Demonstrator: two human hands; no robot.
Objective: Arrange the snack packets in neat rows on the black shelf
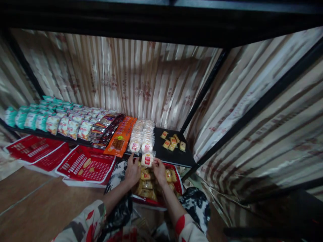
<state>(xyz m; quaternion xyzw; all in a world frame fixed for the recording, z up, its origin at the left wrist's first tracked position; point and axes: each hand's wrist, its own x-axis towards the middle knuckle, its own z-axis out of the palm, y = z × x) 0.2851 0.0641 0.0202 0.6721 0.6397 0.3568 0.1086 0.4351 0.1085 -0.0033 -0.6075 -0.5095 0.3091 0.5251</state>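
Printed sleeves [82, 220], white packet [147, 160] between hands [133, 172]

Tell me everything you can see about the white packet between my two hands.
The white packet looks like a pale, rounded item in a clear, shiny plastic wrapper, with a red printed label and a small yellowish mark above it. The label faces the camera. It sits just in front of two rows of similar packets. The right hand's fingers are at its right edge; whether the left hand touches it is unclear.
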